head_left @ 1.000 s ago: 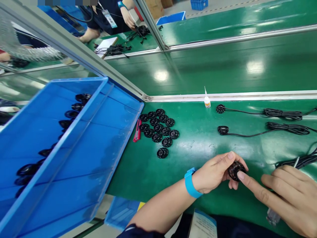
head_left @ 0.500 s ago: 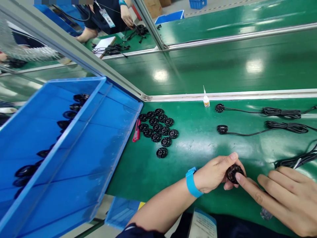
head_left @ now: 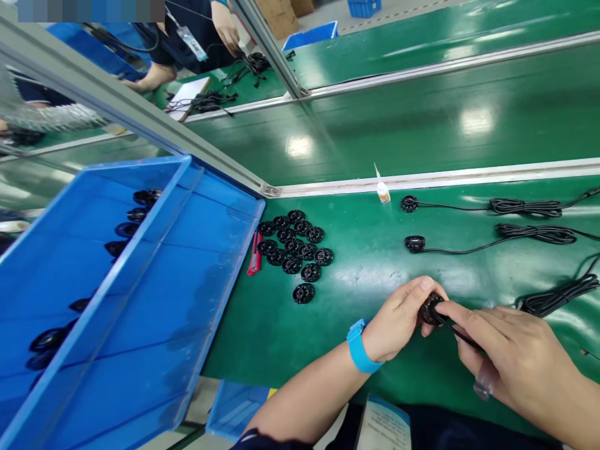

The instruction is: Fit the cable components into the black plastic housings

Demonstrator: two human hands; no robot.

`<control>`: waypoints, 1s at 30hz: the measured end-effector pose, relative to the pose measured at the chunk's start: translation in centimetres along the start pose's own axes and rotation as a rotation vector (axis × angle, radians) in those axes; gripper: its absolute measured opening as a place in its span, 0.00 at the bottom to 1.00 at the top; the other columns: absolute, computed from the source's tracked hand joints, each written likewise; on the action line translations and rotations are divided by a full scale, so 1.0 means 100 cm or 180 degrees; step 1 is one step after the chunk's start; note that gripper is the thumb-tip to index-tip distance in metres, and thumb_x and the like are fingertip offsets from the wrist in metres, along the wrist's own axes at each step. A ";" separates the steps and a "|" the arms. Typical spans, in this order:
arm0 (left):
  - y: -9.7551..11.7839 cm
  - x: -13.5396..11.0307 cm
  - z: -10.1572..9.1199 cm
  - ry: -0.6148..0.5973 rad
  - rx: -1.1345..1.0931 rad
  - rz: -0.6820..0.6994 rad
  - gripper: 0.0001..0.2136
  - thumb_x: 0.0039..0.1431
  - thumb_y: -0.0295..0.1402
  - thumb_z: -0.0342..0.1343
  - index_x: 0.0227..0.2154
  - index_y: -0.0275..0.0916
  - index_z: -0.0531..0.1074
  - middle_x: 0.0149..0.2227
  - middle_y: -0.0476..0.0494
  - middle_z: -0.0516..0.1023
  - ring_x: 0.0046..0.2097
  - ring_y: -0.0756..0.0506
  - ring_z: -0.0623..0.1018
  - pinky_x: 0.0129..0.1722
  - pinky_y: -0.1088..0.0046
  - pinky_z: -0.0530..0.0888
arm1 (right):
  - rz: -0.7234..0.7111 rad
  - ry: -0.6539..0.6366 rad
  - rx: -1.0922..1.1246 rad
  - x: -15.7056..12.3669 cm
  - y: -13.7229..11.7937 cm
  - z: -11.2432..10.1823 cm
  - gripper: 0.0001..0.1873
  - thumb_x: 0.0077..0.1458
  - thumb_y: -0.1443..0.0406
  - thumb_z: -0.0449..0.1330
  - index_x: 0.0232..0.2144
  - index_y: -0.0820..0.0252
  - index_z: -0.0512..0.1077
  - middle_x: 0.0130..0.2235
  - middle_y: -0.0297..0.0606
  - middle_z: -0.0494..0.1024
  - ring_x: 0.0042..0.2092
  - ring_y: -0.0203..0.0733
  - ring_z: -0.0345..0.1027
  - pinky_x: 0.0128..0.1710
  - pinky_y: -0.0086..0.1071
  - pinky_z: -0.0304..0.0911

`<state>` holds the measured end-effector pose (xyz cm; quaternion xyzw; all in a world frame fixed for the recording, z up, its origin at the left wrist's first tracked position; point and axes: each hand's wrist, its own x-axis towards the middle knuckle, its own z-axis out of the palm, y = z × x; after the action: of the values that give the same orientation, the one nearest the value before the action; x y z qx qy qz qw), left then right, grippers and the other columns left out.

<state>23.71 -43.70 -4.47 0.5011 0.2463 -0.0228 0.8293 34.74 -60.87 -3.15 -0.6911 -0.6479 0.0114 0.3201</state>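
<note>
My left hand [head_left: 398, 315], below a blue wristband, is closed around a round black spoked part [head_left: 430, 309]. The index finger of my right hand [head_left: 510, 350] presses on that part's face. A thin black cable [head_left: 462, 336] runs from the part under my right fingers. The clear end of a tool [head_left: 485, 381] sticks out beneath my curled right fingers; its rest is hidden in the hand. To the left lies a cluster of similar black round parts [head_left: 293, 247], with one part [head_left: 303, 293] at its near end.
A big blue bin [head_left: 225, 206] with more black parts stands tilted at left, beside a red cutter [head_left: 254, 255]. A small white bottle [head_left: 383, 192] stands by the metal rail. Coiled cables [head_left: 527, 207] lie at right. Across the rail a co-worker's hand [head_left: 225, 28] handles cables.
Both hands and the black part have shifted slightly up and left in view. My right fingers have closed in on the part, and a black cable now shows beneath them.
</note>
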 end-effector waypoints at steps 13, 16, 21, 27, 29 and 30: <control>0.000 -0.006 -0.005 -0.0099 -0.0169 0.0048 0.33 0.67 0.66 0.51 0.38 0.36 0.76 0.22 0.52 0.70 0.21 0.53 0.68 0.24 0.75 0.63 | 0.0090 0.0333 0.0280 0.009 -0.002 -0.016 0.05 0.68 0.72 0.60 0.43 0.59 0.71 0.32 0.30 0.74 0.30 0.34 0.65 0.36 0.34 0.60; 0.001 -0.007 -0.005 -0.0164 -0.0165 0.0066 0.32 0.67 0.66 0.51 0.38 0.36 0.76 0.24 0.51 0.71 0.22 0.53 0.68 0.24 0.76 0.64 | 0.0038 0.0366 0.0262 0.009 -0.002 -0.017 0.06 0.69 0.72 0.61 0.45 0.59 0.74 0.32 0.30 0.76 0.31 0.34 0.66 0.37 0.34 0.61; 0.001 -0.007 -0.005 -0.0237 -0.0166 0.0068 0.32 0.68 0.65 0.51 0.38 0.36 0.76 0.25 0.51 0.71 0.22 0.54 0.69 0.24 0.76 0.64 | -0.0078 0.0408 0.0119 0.006 -0.001 -0.014 0.10 0.68 0.71 0.62 0.51 0.61 0.76 0.36 0.34 0.80 0.34 0.37 0.70 0.38 0.36 0.64; -0.001 -0.007 -0.005 -0.0250 -0.0289 0.0108 0.31 0.67 0.65 0.53 0.40 0.36 0.76 0.24 0.51 0.72 0.22 0.54 0.70 0.25 0.77 0.66 | 0.0103 0.0537 0.0148 0.009 -0.003 -0.017 0.07 0.68 0.72 0.63 0.46 0.60 0.76 0.33 0.31 0.79 0.31 0.34 0.70 0.36 0.34 0.63; -0.001 -0.007 -0.005 -0.0285 -0.0320 0.0140 0.31 0.67 0.65 0.53 0.41 0.36 0.77 0.24 0.51 0.72 0.23 0.53 0.71 0.26 0.77 0.67 | 0.0118 0.0537 0.0116 0.010 -0.003 -0.018 0.06 0.68 0.72 0.63 0.46 0.60 0.76 0.33 0.31 0.78 0.30 0.34 0.70 0.35 0.34 0.63; -0.001 -0.007 -0.004 -0.0295 -0.0333 0.0157 0.31 0.67 0.64 0.53 0.41 0.36 0.77 0.24 0.51 0.72 0.23 0.53 0.71 0.26 0.77 0.68 | 0.0130 0.0536 0.0104 0.010 -0.003 -0.018 0.06 0.68 0.72 0.64 0.45 0.60 0.76 0.32 0.31 0.78 0.30 0.33 0.70 0.35 0.34 0.63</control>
<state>22.94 -43.51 -4.38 0.4615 0.1961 -0.0126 0.8651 35.44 -60.70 -1.20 -0.6974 -0.6041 -0.0297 0.3844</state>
